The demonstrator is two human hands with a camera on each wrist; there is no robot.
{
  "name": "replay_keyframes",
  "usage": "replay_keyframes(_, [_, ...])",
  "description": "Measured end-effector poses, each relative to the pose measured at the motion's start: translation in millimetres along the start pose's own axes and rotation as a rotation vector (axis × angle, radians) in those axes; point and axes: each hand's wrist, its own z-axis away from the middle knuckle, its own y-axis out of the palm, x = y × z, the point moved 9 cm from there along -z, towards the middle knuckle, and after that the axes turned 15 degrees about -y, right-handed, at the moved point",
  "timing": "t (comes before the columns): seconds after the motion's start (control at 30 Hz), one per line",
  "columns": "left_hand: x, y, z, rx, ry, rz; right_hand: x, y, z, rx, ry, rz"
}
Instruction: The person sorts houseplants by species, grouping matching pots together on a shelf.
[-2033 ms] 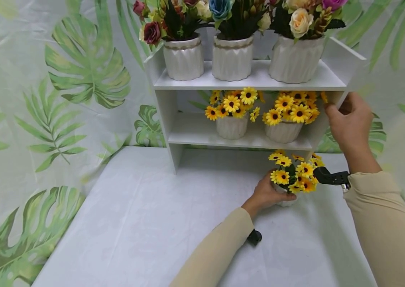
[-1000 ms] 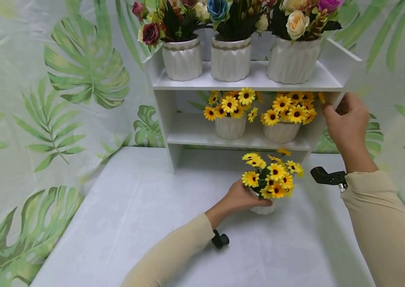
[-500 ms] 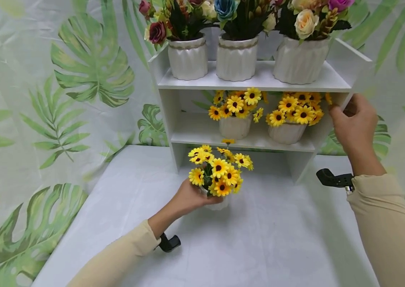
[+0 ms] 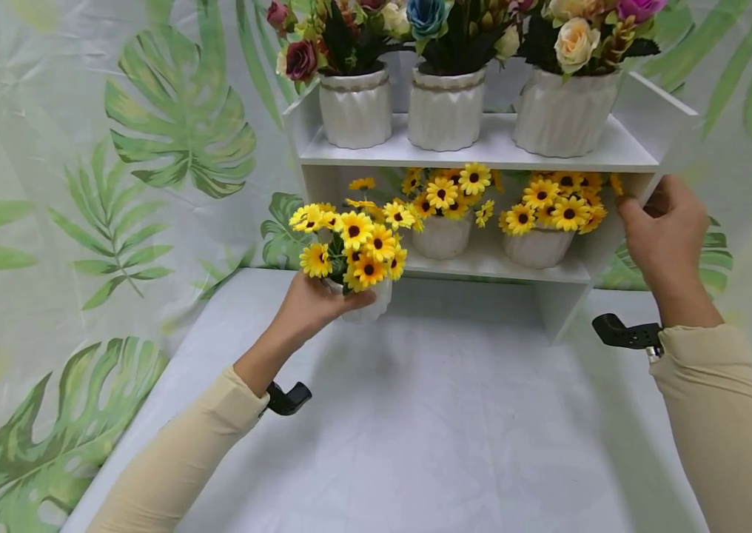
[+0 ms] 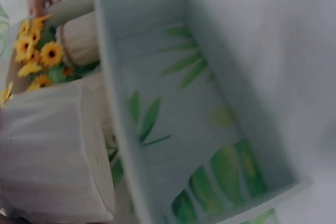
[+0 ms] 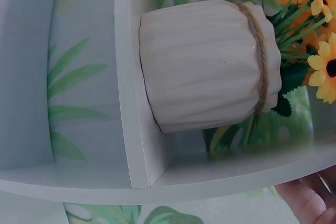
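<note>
My left hand (image 4: 312, 302) grips a small white pot (image 4: 372, 303) of yellow artificial daisies (image 4: 356, 240), thumb along the near side. It is lifted off the table, at the left front of the middle board of a white shelf (image 4: 482, 157). In the left wrist view the pot (image 5: 47, 156) looms large beside that board. My right hand (image 4: 667, 237) holds the shelf's right side panel, thumb on the inner side; only part of this hand (image 6: 307, 200) enters the right wrist view. Two matching daisy pots, one left (image 4: 441, 237) and one right (image 4: 539, 247), stand on the middle board.
Three larger white pots, left (image 4: 356, 111), centre (image 4: 445, 111) and right (image 4: 565, 115), hold mixed roses on the top board. The shelf stands on a table with a white cover (image 4: 429, 414). Behind hangs a leaf-printed cloth (image 4: 183, 118). Each wrist carries a black camera mount (image 4: 288, 400).
My left hand has carried the daisy pot leftward across the table, then up to the middle board's left front. My right hand stays on the side panel. The head view has shifted slightly.
</note>
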Motion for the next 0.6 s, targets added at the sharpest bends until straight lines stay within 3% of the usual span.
replay_keyframes(0.27, [-15.5,-17.3,-28.2,-0.159,-0.079,0.062,0,0,1,-0.006,0.002,-0.011])
replay_keyframes(0.5, [-16.6,-14.9,-50.7,-0.274,-0.117,-0.004,2,-1,1,-0.010,-0.002,-0.001])
replay_keyframes(0.6, [-16.5,-11.2,-59.4,-0.294,-0.138,-0.022,3,-1,1,-0.013,-0.001,-0.003])
